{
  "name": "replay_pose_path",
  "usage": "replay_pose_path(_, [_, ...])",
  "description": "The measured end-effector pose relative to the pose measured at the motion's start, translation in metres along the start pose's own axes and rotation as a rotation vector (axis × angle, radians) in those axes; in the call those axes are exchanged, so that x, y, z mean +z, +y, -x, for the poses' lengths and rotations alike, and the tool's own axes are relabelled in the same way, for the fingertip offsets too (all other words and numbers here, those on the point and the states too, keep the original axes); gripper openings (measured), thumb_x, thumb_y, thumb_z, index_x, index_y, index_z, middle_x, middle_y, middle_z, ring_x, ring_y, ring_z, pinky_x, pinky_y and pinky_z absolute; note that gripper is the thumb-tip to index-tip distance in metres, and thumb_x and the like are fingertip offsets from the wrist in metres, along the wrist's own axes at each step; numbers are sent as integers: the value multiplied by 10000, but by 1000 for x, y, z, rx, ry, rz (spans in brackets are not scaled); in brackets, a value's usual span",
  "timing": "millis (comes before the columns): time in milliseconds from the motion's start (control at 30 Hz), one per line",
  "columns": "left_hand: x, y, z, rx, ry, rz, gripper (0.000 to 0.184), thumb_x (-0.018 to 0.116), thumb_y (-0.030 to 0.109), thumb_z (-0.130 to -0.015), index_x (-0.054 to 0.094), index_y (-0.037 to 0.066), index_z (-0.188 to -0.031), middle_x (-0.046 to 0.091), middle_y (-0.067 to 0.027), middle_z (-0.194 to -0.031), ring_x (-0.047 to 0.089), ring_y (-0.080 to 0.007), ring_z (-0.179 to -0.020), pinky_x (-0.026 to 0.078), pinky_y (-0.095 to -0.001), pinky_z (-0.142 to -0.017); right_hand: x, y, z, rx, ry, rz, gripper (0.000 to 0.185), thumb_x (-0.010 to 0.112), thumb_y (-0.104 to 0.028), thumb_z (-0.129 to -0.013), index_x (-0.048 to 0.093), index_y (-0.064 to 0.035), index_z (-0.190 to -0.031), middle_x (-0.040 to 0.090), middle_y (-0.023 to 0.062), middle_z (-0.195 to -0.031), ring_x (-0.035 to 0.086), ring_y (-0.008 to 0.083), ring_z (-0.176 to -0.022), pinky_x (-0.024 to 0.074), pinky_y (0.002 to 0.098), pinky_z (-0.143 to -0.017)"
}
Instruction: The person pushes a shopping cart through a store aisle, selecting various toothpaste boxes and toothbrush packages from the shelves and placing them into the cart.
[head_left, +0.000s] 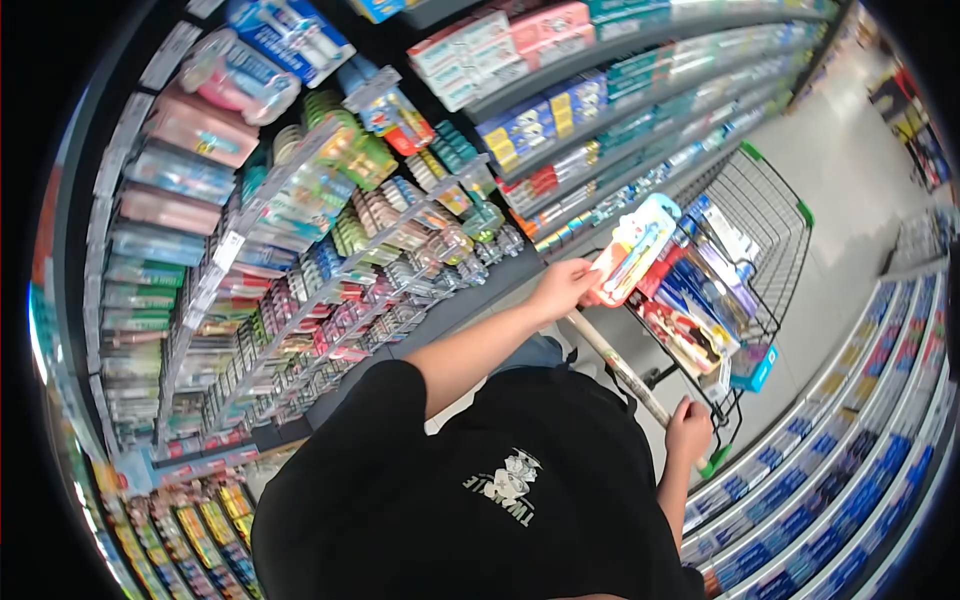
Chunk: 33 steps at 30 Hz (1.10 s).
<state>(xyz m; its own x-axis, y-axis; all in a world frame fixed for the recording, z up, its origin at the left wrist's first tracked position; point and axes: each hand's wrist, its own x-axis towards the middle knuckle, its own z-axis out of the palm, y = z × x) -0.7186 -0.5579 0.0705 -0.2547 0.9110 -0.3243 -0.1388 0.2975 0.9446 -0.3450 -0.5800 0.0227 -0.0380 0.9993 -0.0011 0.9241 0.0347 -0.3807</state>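
My left hand (563, 289) pinches the near end of a toothbrush pack (636, 248), a clear blister with a coloured card and slim brushes inside. The pack is held above the near end of a wire shopping cart (790, 262) with green corner pieces. My right hand (688, 430) is wrapped round the cart's handle bar (625, 372), close to its green end. Inside the cart lie several boxed and packaged goods (690, 315), partly covered by the pack. A blue box (754, 367) shows at the cart's right side.
On the left, a shelf rack (230, 250) carries hanging toothbrush packs in many rows. Boxed toothpaste (550, 115) fills the shelves ahead. Another low shelf (830, 470) with blue packages curves along the right. Pale floor tiles (850, 150) run between the shelves.
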Motion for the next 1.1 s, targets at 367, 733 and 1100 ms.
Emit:
replay_pose_path(367, [-188,8,56,341,839,-34,206,572,208,-1108,666,25,-1111,752,-41,-943,691,-86,-789,546,-244,-710,-1,-2,-4,-29,-58,6,459,581,-346,-1038,605,10,-748,637,210,-771,613,444,-743,453,544,-680])
replay_pose_path(733, [-213,36,25,561,934,133,195,553,183,-1115,654,20,-1147,748,-35,-970,692,-85,-801,540,-242,-723,-4,-6,-8,-35,-65,30,461,571,-351,-1037,639,14,-764,671,217,-804,637,457,-769,466,563,-691])
replay_pose_path(1100, [-219,35,0,561,989,166,210,555,222,-1119,638,30,-1132,750,-50,-985,698,-89,-830,541,-245,-740,-4,-6,-9,-48,-66,16,463,573,-357,-1037,638,11,-762,672,219,-805,634,459,-760,465,562,-684])
